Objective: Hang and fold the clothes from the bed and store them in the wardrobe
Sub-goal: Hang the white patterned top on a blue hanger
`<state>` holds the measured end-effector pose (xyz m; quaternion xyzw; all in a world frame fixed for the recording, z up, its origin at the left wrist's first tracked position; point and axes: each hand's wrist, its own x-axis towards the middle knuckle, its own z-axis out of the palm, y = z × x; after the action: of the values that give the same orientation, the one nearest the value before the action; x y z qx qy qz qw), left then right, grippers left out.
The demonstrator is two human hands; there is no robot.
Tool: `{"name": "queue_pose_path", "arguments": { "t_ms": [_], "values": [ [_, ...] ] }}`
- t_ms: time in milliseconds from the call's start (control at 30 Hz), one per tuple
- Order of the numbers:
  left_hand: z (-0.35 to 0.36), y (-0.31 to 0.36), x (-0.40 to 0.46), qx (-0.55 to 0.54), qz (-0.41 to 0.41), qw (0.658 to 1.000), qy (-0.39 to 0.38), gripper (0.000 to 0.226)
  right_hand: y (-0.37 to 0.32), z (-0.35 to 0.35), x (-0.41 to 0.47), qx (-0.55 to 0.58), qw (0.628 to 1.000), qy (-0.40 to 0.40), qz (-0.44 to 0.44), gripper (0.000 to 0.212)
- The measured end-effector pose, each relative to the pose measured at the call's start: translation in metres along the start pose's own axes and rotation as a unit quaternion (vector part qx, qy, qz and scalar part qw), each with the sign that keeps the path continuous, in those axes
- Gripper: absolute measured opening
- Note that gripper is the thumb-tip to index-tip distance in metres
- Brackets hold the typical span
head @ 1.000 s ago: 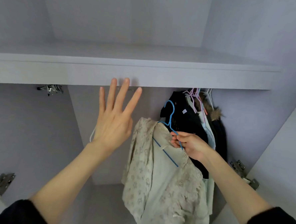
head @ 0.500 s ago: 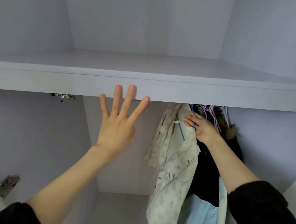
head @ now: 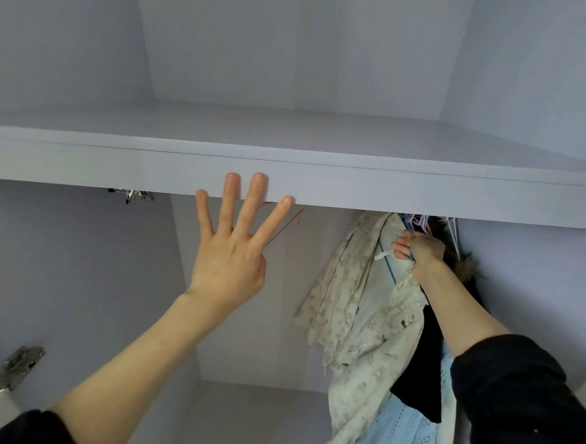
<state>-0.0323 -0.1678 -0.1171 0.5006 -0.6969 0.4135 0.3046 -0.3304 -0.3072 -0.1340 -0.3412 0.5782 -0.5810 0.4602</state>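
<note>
The right hand (head: pixel 418 246), pinching the blue hanger (head: pixel 390 274), has risen from chest height to just under the shelf (head: pixel 355 188), carrying the cream lace blouse (head: pixel 358 315) up beside the clothes already hanging (the rail itself is hidden). The left hand (head: pixel 229 252) stays spread, fingertips against the shelf's edge. Hooking looks imminent.

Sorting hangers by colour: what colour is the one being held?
Blue hanger, gripped by the right hand; head view.
</note>
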Motion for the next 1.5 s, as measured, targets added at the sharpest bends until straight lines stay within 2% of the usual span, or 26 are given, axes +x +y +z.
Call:
{"name": "queue_pose_path", "arguments": {
  "t_ms": [33, 100, 133, 200, 267, 400, 433, 500, 567, 667, 733, 833, 1000, 1100, 1200, 1267, 1367, 1500],
  "values": [
    [-0.001, 0.0, -0.001, -0.001, -0.001, 1.0, -0.003, 0.111, 0.001, -0.002, -0.006, -0.021, 1.0, 0.001, -0.015, 0.004],
    [-0.003, 0.002, -0.001, -0.005, -0.003, 1.0, -0.016, 0.11, 0.003, -0.004, -0.021, -0.076, 0.997, 0.001, -0.034, 0.018],
    [-0.006, 0.002, 0.0, -0.006, -0.004, 1.0, -0.024, 0.108, 0.006, -0.006, -0.028, -0.147, 0.987, 0.026, -0.062, 0.021],
    [-0.01, 0.002, 0.0, -0.016, -0.008, 0.999, -0.036, 0.103, 0.011, -0.009, -0.044, -0.375, 0.916, 0.066, -0.126, 0.019],
    [-0.019, 0.001, -0.005, -0.032, -0.012, 0.998, -0.046, 0.096, 0.017, -0.01, -0.065, -0.511, 0.839, 0.046, -0.182, 0.03],
    [-0.039, 0.001, -0.028, -0.09, -0.051, 0.992, -0.077, 0.08, 0.036, 0.001, -0.113, -0.616, 0.754, -0.002, -0.227, 0.044],
    [-0.047, 0.001, -0.043, -0.102, -0.069, 0.988, -0.091, 0.074, 0.043, 0.007, -0.13, -0.644, 0.727, -0.019, -0.239, 0.045],
    [-0.059, 0.004, -0.072, -0.138, -0.125, 0.975, -0.124, 0.063, 0.058, 0.02, -0.16, -0.668, 0.695, -0.068, -0.257, 0.042],
    [-0.082, 0.003, -0.115, -0.163, -0.201, 0.947, -0.189, 0.058, 0.078, 0.041, -0.198, -0.672, 0.672, -0.153, -0.271, 0.04],
    [-0.105, -0.004, -0.16, -0.194, -0.251, 0.9, -0.298, 0.054, 0.1, 0.068, -0.237, -0.649, 0.662, -0.24, -0.286, 0.038],
    [-0.135, -0.017, -0.19, -0.19, -0.277, 0.882, -0.331, 0.051, 0.11, 0.091, -0.273, -0.629, 0.651, -0.297, -0.305, 0.037],
    [-0.196, -0.033, -0.237, -0.179, -0.338, 0.872, -0.305, 0.045, 0.128, 0.121, -0.337, -0.587, 0.64, -0.369, -0.33, 0.034],
    [-0.302, -0.029, -0.331, -0.13, -0.451, 0.842, -0.267, 0.039, 0.16, 0.143, -0.467, -0.507, 0.595, -0.523, -0.339, 0.032],
    [-0.371, -0.021, -0.394, -0.099, -0.537, 0.798, -0.255, 0.039, 0.181, 0.155, -0.55, -0.445, 0.549, -0.613, -0.353, 0.03],
    [-0.455, -0.017, -0.457, -0.042, -0.616, 0.75, -0.238, 0.039, 0.208, 0.165, -0.648, -0.406, 0.458, -0.701, -0.365, 0.029],
    [-0.502, -0.02, -0.486, 0.002, -0.66, 0.722, -0.208, 0.038, 0.224, 0.172, -0.703, -0.387, 0.394, -0.738, -0.388, 0.03],
    [-0.563, -0.03, -0.522, 0.06, -0.716, 0.681, -0.141, 0.036, 0.246, 0.195, -0.774, -0.363, 0.315, -0.762, -0.433, 0.031],
    [-0.623, -0.046, -0.568, 0.12, -0.768, 0.625, -0.073, 0.035, 0.264, 0.236, -0.86, -0.322, 0.269, -0.791, -0.445, 0.031]
  ]
}}
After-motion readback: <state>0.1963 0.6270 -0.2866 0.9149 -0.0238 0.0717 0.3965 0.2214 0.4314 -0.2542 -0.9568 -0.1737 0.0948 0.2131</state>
